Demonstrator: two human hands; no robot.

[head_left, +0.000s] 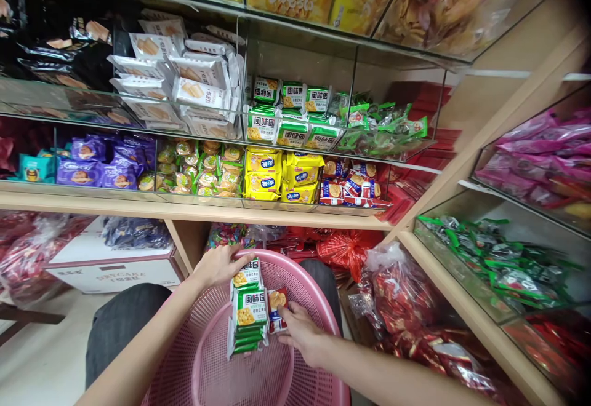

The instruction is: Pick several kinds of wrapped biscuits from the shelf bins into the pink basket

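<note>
A pink perforated basket (pixel 203 387) sits between the person's knees. Inside it, green and white snack packets (pixel 250 310) are stacked against the far left part. My left hand (pixel 225 266) is at the basket's far rim, its fingers on the top green and white packet. My right hand (pixel 299 327) reaches into the basket from the right, its thumb and fingers closed on a red and blue packet (pixel 277 307) with a biscuit picture, right beside the green stack.
Glass-fronted shelf bins ahead hold more green and white packets (pixel 293 132), yellow packets (pixel 262 175) and purple packets (pixel 83 163). A white carton (pixel 115 270) lies below left. Red bagged goods (pixel 399 289) stand right of the basket, beside a side shelf (pixel 462 289).
</note>
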